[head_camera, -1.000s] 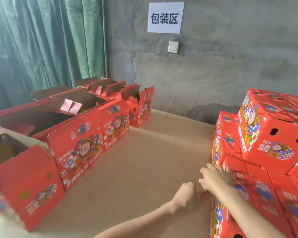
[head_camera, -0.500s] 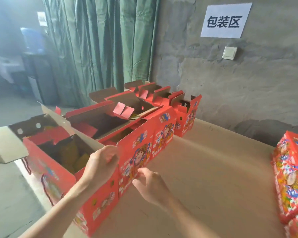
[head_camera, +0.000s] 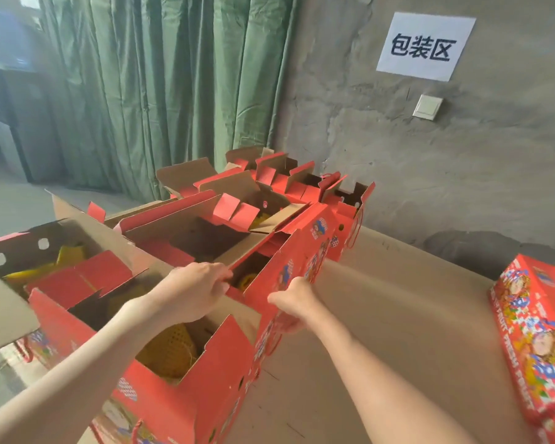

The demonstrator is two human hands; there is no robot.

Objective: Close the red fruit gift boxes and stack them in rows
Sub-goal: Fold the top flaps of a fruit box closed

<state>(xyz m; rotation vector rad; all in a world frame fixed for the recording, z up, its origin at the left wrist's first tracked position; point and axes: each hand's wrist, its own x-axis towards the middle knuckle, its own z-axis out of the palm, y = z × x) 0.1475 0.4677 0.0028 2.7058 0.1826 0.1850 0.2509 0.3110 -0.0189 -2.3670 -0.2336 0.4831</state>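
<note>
Along the left side of the table (head_camera: 382,331), open red gift boxes (head_camera: 186,395) stand in a row, with yellow netted fruit (head_camera: 170,350) inside. Left hand (head_camera: 193,291) — fingers curled over a box's top edge. Right hand (head_camera: 290,306) — fingers curled, gripping its red side panel. Closed boxes (head_camera: 532,331) sit well apart at right.

Your left forearm (head_camera: 77,376) shows bare at 7 o'clock and your right forearm (head_camera: 375,376) bare at 5 o'clock, each uncovered right to the frame's edge. Your left hand (head_camera: 193,291) and right hand (head_camera: 293,304) are bare too, down to the fingers (head_camera: 218,277).
</note>
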